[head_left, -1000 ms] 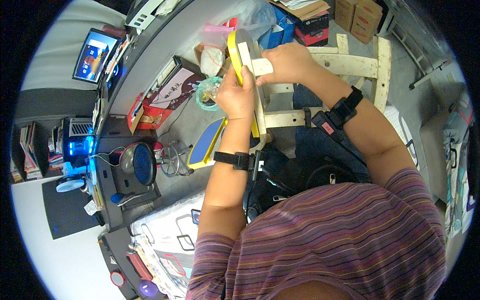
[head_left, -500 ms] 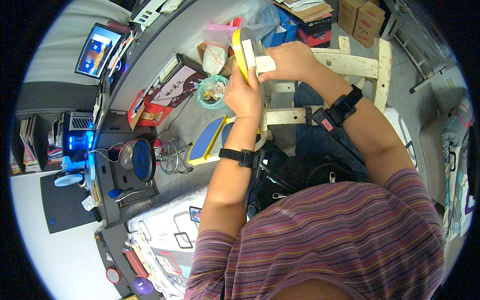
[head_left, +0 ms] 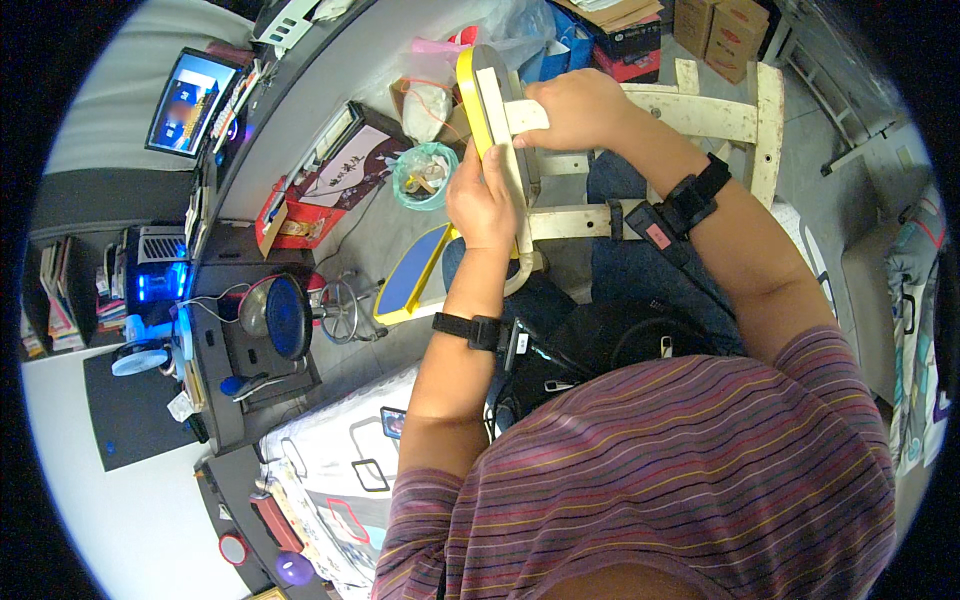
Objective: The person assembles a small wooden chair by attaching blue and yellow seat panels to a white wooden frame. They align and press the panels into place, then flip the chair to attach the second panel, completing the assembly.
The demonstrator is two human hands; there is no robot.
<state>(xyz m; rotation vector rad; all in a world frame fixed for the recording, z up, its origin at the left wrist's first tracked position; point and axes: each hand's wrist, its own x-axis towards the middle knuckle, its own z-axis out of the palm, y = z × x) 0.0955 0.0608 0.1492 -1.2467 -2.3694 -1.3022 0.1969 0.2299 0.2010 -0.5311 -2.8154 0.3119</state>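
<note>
A cream-painted wooden chair frame (head_left: 570, 223), its paint worn, lies on its side across my lap. At its far end is an upright yellow-edged panel (head_left: 472, 108). Lower down, a blue panel (head_left: 412, 275) with a yellow rim belongs to the same piece. My left hand (head_left: 482, 208) is closed round the near part of the yellow-edged panel, thumb up along its side. My right hand (head_left: 582, 108) is closed by the short cream crosspiece (head_left: 524, 117) that meets this panel; its fingertips are partly hidden. Both wrists wear black straps.
Beyond my left hand stands a small bin (head_left: 423, 176) with a turquoise liner. Plastic bags (head_left: 515, 30) and cardboard boxes (head_left: 722, 38) are at the back. A stool with a chrome base (head_left: 340, 308) stands left, near a desk with a lit monitor (head_left: 192, 103). A bed (head_left: 335, 455) lies nearer.
My left hand has slid slightly nearer along the yellow-edged panel. The right hand keeps its place at the crosspiece. The whole view has shifted a little.
</note>
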